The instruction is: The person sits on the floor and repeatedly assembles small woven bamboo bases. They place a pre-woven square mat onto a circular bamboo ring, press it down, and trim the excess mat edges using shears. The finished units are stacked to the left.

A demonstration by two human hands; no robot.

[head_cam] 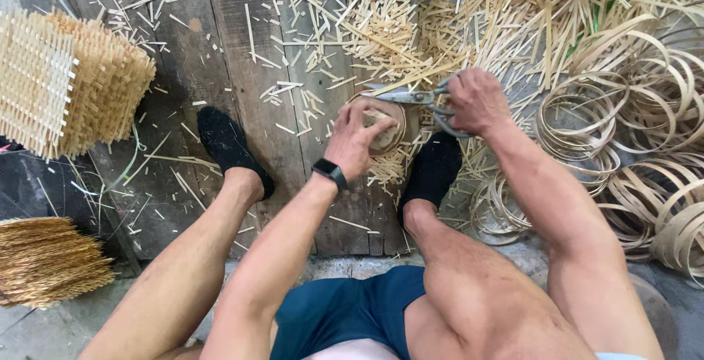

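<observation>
My left hand [353,136] grips one small round woven piece [387,127], fingers curled over its near-left edge, holding it just above the plank floor [242,74] between my two feet. My right hand [477,100] is clenched through the handles of one pair of scissors [411,96]; the blades point left and lie across the far rim of the round piece, touching it or very nearly so. One dark watch [330,173] sits on my left wrist.

Two black shoes are in view: the left shoe [227,147] lies well apart from the round piece, the right shoe [434,166] just beside it on the near right.

Cut strips [367,23] litter the floor on the far side, too many to count, thickest at far right. Coiled hoops [631,133] lie piled at right, overlapping; the number cannot be told. At far left stands one stack of woven lattice panels [66,81]; the count of its layers is unclear. One bundle of thin sticks [44,261] lies at near left.
</observation>
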